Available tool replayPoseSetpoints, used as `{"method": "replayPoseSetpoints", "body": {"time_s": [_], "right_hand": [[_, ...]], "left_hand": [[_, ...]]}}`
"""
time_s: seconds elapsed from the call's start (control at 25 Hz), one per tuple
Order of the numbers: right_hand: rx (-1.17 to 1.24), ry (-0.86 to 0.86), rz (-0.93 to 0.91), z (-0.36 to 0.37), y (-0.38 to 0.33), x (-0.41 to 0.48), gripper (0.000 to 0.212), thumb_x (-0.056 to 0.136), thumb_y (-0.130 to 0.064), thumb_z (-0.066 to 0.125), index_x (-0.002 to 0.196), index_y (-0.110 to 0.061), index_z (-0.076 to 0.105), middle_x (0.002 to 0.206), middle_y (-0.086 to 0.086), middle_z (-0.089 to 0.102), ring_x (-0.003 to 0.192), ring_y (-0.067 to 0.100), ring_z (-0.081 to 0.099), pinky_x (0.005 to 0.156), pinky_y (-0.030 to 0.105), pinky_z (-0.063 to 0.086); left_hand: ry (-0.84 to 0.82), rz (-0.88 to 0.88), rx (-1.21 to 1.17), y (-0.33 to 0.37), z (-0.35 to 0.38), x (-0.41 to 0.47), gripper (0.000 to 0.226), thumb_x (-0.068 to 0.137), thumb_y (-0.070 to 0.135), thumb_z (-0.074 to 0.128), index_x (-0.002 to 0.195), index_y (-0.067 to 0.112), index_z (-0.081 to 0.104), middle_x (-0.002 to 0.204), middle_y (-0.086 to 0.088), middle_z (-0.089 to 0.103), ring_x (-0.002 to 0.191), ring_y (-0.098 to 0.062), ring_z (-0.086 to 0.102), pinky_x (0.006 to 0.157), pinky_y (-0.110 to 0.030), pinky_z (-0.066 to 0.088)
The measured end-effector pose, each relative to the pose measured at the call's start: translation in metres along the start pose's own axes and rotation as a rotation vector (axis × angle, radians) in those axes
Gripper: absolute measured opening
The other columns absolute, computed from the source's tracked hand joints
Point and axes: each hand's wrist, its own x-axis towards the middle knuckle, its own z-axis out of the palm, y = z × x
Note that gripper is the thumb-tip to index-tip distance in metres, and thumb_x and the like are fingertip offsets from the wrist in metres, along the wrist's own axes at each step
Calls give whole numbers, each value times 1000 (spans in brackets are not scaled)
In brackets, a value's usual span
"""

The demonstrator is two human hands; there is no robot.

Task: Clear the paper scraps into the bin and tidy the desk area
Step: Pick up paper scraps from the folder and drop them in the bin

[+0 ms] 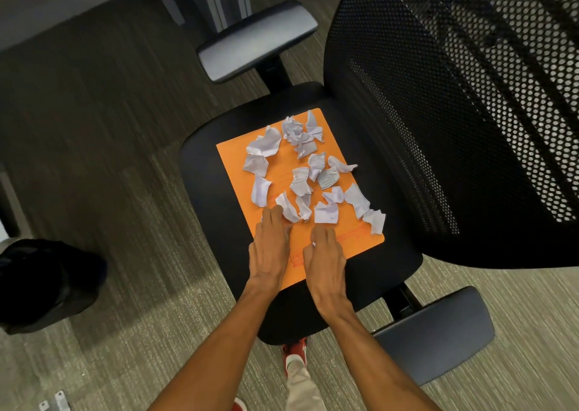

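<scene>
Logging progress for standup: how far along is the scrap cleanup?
Done: nothing visible yet; the paper scraps all lie on the orange folder on the chair seat. In hand: left hand and right hand are at the nearest scraps, none clearly lifted. Left: everything into the black bin.

Striped grey carpet [131, 166], black mesh office chair [454, 113]
</scene>
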Motion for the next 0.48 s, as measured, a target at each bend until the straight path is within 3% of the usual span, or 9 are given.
{"method": "replayPoseSetpoints", "body": {"time_s": [0.08, 0.24, 0.32, 0.4, 0.48], "right_hand": [[114, 23, 48, -4, 0, -1, 13, 93, 0, 55, 102, -8, 55, 94, 7, 56, 78, 23, 55, 72, 42, 51], [217, 46, 141, -14, 7, 0, 11, 98, -13, 58, 103, -17, 50, 86, 1, 55, 79, 20, 58, 65, 35, 49], [230, 51, 149, -23, 11, 6, 21, 98, -17, 61, 113, -21, 48, 93, 2, 58, 86, 20, 62, 67, 33, 50], [255, 31, 108, -32, 13, 15, 43, 97, -17, 64, 132, -26, 43, 114, 1, 55, 97, 17, 59, 77, 33, 51], [226, -48, 91, -38, 12, 25, 65, 95, -16, 67, 148, -32, 32, 122, -1, 43, 95, 15, 53, 82, 34, 49]], "left_hand": [[-14, -26, -17, -4, 0, 1, 18, 103, 36, 45, 114, 22, 48, 113, 2, 57, 98, -21, 57, 77, -43, 50], [9, -146, -174, -11, -4, 4, 14, 99, 33, 59, 95, 24, 48, 88, 7, 60, 79, -13, 59, 58, -23, 40], [2, -170, -221, -11, -6, 3, 13, 98, 24, 60, 104, 25, 49, 87, 7, 61, 79, -13, 61, 56, -19, 38], [-8, -119, -221, -7, -9, 1, 30, 95, 15, 61, 117, 28, 47, 78, 8, 58, 72, -11, 62, 54, -16, 38], [-21, -44, -212, -1, -13, 3, 46, 91, 14, 62, 129, 31, 42, 72, 9, 54, 67, -9, 61, 56, -19, 42]]}}
